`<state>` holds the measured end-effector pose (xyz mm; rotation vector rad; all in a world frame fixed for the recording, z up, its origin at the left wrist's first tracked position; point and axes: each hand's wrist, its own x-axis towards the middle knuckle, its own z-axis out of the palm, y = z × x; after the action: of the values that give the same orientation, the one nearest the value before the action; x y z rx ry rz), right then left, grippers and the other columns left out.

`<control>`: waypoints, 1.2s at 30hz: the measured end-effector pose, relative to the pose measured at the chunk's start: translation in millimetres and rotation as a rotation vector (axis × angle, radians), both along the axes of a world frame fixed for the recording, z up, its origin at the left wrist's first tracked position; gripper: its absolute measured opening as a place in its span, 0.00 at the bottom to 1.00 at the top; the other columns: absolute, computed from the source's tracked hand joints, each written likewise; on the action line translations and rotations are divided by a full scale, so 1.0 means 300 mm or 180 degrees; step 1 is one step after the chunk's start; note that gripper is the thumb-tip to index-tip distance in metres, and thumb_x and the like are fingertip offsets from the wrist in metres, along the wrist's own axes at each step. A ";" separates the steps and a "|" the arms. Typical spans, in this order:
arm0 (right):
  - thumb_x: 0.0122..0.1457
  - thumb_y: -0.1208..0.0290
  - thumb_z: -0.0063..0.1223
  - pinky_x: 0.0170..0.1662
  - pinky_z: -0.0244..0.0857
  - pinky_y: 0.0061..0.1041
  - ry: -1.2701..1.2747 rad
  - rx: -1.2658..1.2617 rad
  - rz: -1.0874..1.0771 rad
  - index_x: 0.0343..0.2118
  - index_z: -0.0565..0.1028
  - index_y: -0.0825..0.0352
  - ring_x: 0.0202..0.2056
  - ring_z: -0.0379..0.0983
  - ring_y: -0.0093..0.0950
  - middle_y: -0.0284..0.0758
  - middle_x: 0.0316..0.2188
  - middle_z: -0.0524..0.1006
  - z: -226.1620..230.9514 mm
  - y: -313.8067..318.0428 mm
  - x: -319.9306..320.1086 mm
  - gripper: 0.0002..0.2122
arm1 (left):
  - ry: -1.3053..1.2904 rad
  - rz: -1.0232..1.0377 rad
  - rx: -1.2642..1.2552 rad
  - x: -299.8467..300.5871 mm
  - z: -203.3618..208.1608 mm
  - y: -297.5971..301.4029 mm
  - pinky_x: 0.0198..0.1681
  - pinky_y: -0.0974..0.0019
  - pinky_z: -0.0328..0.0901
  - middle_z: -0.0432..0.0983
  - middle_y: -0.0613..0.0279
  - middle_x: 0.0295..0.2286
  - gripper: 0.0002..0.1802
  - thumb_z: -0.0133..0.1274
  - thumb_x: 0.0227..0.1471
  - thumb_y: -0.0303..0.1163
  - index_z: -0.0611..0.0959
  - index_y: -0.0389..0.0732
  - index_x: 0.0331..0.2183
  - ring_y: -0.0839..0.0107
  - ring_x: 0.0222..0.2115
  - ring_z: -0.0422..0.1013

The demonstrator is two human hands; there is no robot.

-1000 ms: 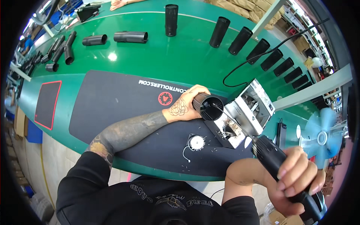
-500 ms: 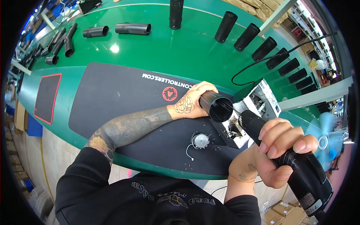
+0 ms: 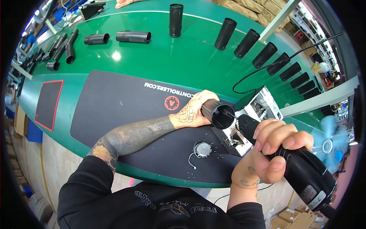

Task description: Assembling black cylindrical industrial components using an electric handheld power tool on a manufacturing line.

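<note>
My left hand is wrapped round a black perforated tube, its open end tilted toward me. My right hand grips a black electric screwdriver, whose nose points up-left at the tube's open end. A thin bit seems to reach the tube's rim; whether it touches is too small to tell. Behind the nose stands a silver metal screw feeder. On the dark mat lies a small round motor-like part with a white lead, tiny screws scattered around it.
Several black tubes stand along the far right of the green bench, one upright tube at the back. More tubes lie at the left. A black cable loops over the right side. A blue fan spins at the right.
My right hand and the screwdriver have shifted slightly left, bringing the nose nearer the tube's open end. The whole view has tilted a little. My left hand keeps its hold.
</note>
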<state>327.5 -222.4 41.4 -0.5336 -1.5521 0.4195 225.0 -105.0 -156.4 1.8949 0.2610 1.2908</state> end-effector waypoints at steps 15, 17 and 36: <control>0.55 0.60 0.45 0.31 0.58 0.26 -0.0395 -0.0098 0.0419 0.47 0.64 0.63 0.21 0.65 0.21 0.29 0.24 0.69 -0.053 0.000 0.058 0.19 | 0.0028 0.0103 -0.0128 -0.010 -0.070 -0.016 0.41 0.63 0.64 0.72 0.60 0.36 0.33 0.66 0.26 0.25 0.73 0.43 0.41 0.63 0.34 0.70; 0.55 0.59 0.44 0.32 0.57 0.26 -0.0512 -0.0082 0.0495 0.48 0.63 0.63 0.22 0.65 0.21 0.29 0.25 0.69 -0.055 0.000 0.057 0.20 | 0.0059 0.0101 -0.0124 -0.011 -0.071 -0.015 0.41 0.63 0.64 0.72 0.61 0.36 0.32 0.66 0.26 0.25 0.73 0.44 0.40 0.63 0.34 0.70; 0.55 0.59 0.44 0.32 0.57 0.27 -0.0534 -0.0154 0.0414 0.47 0.65 0.62 0.23 0.65 0.22 0.28 0.25 0.68 -0.074 -0.010 0.018 0.18 | 0.0250 0.0090 -0.0014 -0.027 -0.089 -0.012 0.46 0.65 0.63 0.71 0.62 0.40 0.33 0.64 0.30 0.20 0.73 0.43 0.43 0.66 0.39 0.69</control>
<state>332.9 -225.5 19.2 -0.5175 -1.7480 0.5235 216.9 -108.7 -183.0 1.9471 0.3320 1.2348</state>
